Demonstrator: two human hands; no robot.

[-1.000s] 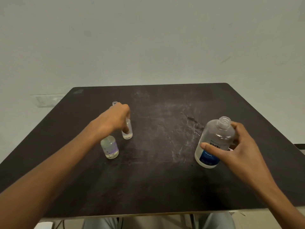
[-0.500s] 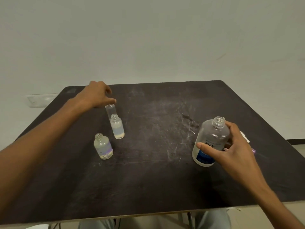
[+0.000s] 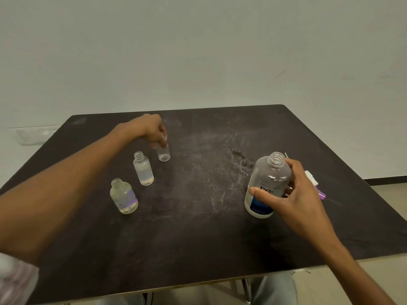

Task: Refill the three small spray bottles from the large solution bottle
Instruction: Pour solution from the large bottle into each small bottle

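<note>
Three small clear bottles without caps are on the left half of the dark table (image 3: 198, 238). The nearest small bottle (image 3: 124, 197) is squat, and a taller slim one (image 3: 143, 169) stands behind it. My left hand (image 3: 149, 128) grips the top of the farthest small bottle (image 3: 164, 154), which looks just above or on the table. The large solution bottle (image 3: 267, 183), clear with a blue label and an open neck, stands at the right. My right hand (image 3: 293, 194) is wrapped around its side.
White and purple spray caps (image 3: 315, 183) lie on the table behind my right hand, partly hidden. A pale wall rises behind the table. The table's front edge is close to my knees.
My left hand let go of the slim middle bottle, went to the far small bottle and took hold of its top. My right hand stayed on the large bottle.
</note>
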